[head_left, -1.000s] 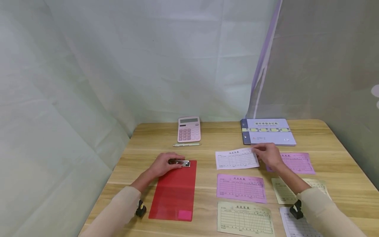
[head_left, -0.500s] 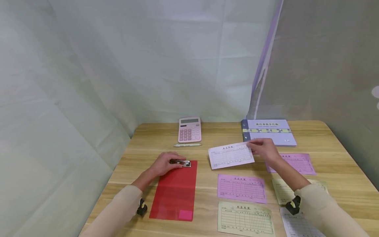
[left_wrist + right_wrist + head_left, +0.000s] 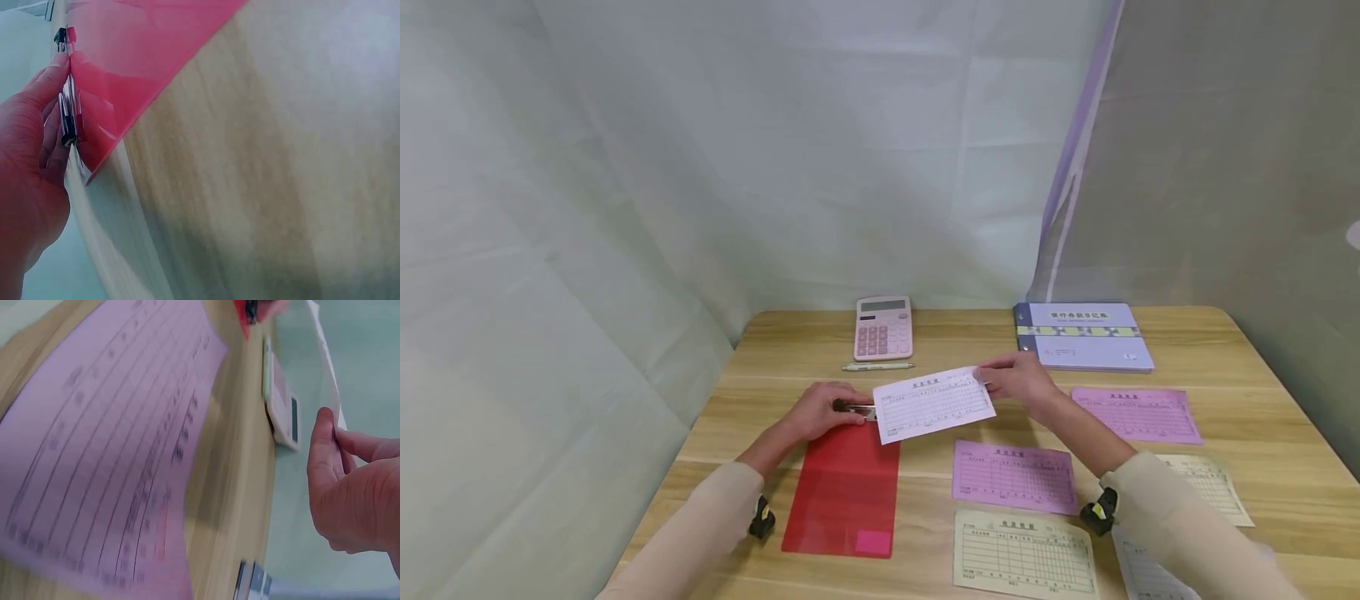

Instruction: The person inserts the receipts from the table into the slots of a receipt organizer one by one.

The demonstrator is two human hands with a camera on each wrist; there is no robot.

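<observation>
A red clipboard (image 3: 841, 492) lies on the wooden table, its metal clip (image 3: 70, 112) at the far end. My left hand (image 3: 820, 412) pinches that clip between thumb and fingers. Above the table, my right hand (image 3: 1024, 383) holds a white printed receipt slip (image 3: 934, 407) by its right corner, between thumb and fingers. The slip is slightly tilted, and its left end overlaps the clipboard's upper right corner in the head view. Seen from the right wrist, the slip is nearly edge-on. A pink slip (image 3: 1015, 477) lies below the right forearm.
Nearer me is a yellow-green slip (image 3: 1024, 554). Further right lie another pink slip (image 3: 1138, 414), a second yellow-green slip (image 3: 1210, 483) and a partly covered white slip (image 3: 1150, 571). A pink calculator (image 3: 883, 327), a pen (image 3: 877, 366) and a purple ledger book (image 3: 1086, 336) are at the back.
My right hand has lifted the white slip off the table and carried it left to the clipboard's upper edge. The left hand has stayed on the clip.
</observation>
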